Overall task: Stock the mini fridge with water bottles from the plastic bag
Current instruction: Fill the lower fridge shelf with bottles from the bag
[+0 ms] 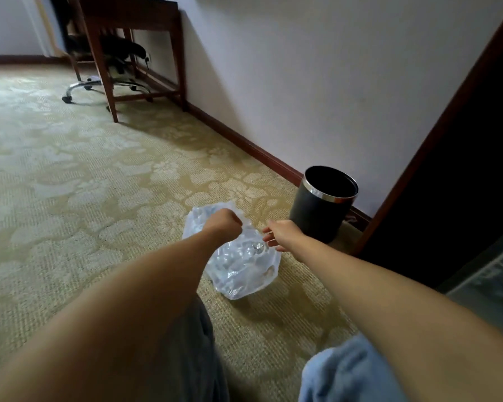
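- Two bare hands reach down to one plastic bag (244, 268), which sits on the patterned carpet (84, 184) ahead of the person's knees and just left of a waste bin (321, 210).
- Writing or brand marks cannot be made out through the crinkled, glaring film.
- Clear and colourless, the bag is crumpled and bulging. Lumpy shapes of water bottles (257, 246) show through it (one small round form near the top right looks like a cap). How many there are cannot be told.
- At the bag's top, the left hand (225, 223) has its fingers curled into a fist, with bunched plastic at the knuckles. It appears to grip the bag's upper edge.
- Just right of the bag's top, the right hand (283, 232) has its fingers straight and slightly spread and holds nothing. The fingertips lie at the edge of the film, but whether they touch it cannot be told.
- Both hands are near each other but apart.
- Dark and round with a bright metal rim, the bin stands upright by the red-brown skirting board (244, 143) at the foot of a pale wall (302, 68). It is beside a dark panel (462, 169) edged in wood.
- Farther off, a wooden desk (134, 18) stands against the same wall, with an office chair (111, 82) on a chrome wheeled base tucked under it.
- Along the bottom, a grey trouser leg (192, 343) lies under the left forearm and pale blue cloth (346, 372) under the right.
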The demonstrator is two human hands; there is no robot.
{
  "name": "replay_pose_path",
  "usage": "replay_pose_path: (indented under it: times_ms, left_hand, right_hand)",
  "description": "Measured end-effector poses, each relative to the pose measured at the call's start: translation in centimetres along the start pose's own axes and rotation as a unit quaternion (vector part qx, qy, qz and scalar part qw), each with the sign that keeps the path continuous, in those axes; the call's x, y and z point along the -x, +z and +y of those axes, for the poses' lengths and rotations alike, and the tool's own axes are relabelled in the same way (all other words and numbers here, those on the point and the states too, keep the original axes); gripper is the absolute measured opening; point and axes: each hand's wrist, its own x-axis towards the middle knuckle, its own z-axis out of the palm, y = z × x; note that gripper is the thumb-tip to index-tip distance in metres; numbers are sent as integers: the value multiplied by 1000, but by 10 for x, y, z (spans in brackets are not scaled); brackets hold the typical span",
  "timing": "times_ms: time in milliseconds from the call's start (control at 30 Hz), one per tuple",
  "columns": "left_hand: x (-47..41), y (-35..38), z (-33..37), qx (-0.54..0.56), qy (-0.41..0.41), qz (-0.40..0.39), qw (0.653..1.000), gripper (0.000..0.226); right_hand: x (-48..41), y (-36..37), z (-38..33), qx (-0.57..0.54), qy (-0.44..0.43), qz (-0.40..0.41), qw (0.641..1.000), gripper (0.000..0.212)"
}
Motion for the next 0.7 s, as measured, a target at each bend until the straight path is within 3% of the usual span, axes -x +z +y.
replay_pose_path:
  times_ms: [100, 300, 400, 533, 600, 700]
  left_hand:
    - [-22, 10, -2, -19, 22, -6, 1000, 15]
    - [-65, 52, -47, -132, 14, -82, 988, 43]
    - [-92, 79, -66, -130, -13, -81, 988, 51]
    - [-118, 122, -81, -147, -26, -36, 988, 56]
    - [-130, 140, -85, -163, -15, -10, 986, 66]
    - [-151, 162, -98, -284, 36, -78, 955, 97]
  right_hand:
    - [-24, 14, 17, 1, -3, 7, 1000, 27]
    - [-87, 23, 70, 76, 56, 29, 995, 25]
    - [-122, 39, 82, 159, 42, -7, 986, 29]
    - [-181, 52, 78, 166, 54, -81, 981, 20]
    - [-205, 60, 90, 225, 92, -104, 965, 12]
    - [-224, 78, 120, 368, 82, -123, 918, 34]
